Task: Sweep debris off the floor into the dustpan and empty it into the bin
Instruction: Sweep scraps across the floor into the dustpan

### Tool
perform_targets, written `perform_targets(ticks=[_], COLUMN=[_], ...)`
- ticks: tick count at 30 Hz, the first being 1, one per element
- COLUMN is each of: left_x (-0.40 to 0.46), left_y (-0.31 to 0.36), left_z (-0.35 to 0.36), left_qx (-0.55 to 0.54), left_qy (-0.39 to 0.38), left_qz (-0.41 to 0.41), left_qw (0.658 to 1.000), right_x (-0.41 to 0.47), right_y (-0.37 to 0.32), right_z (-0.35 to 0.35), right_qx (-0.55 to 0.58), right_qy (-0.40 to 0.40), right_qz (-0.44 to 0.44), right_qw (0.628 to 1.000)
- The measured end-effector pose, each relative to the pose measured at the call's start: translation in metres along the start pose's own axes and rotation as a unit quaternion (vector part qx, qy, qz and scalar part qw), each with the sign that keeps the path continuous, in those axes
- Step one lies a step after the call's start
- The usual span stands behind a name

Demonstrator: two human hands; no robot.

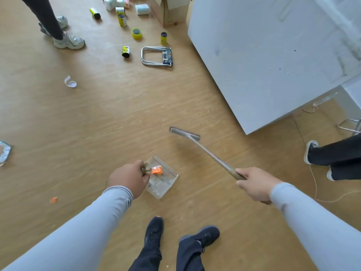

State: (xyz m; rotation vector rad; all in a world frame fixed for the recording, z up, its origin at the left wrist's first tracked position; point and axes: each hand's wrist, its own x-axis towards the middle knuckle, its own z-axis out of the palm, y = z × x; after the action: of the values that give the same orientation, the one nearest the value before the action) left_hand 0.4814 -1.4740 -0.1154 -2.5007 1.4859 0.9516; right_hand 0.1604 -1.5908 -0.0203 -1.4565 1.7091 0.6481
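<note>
My left hand (128,179) grips the handle of a clear plastic dustpan (168,184), which is held above the wooden floor in front of my feet. An orange scrap (157,170) lies inside the pan. My right hand (254,182) grips the end of a long broom handle (213,156). The narrow grey broom head (184,133) is lifted off the floor, up and to the right of the dustpan. A small orange scrap (53,200) lies on the floor to the left. A curled white paper strip (70,82) lies farther off at the left.
A large white cabinet (273,55) fills the upper right. Yellow rolls, packets and a folded metal stool (157,56) lie on the floor ahead. One person's legs (58,26) stand at top left, another's shoes (312,151) at right. A thin cord (315,188) trails on the floor.
</note>
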Motion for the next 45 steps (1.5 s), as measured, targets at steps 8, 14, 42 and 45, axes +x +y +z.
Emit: perform_targets(ticks=[8,14,42,45], left_x=[0.001,-0.006,-0.001,0.016], left_y=[-0.002,-0.003,-0.107,-0.114], left_z=[0.005,0.002,-0.150,-0.161], left_qx=[0.008,-0.003,-0.120,-0.090], left_qy=[0.011,-0.005,0.099,0.093], left_qz=[-0.007,0.004,-0.126,-0.138], left_qw=[1.000,1.000,0.980,0.982], right_x=[0.025,-0.038,0.019,0.047], right_y=[-0.034,0.023,-0.132,-0.156], right_z=[0.072,0.034,-0.031,-0.018], right_qx=[-0.181,0.008,0.247,0.202], right_qy=[-0.068,-0.156,-0.037,-0.069], right_qz=[-0.004,0.042,0.089,0.112], right_qw=[0.981,0.987,0.964,0.970])
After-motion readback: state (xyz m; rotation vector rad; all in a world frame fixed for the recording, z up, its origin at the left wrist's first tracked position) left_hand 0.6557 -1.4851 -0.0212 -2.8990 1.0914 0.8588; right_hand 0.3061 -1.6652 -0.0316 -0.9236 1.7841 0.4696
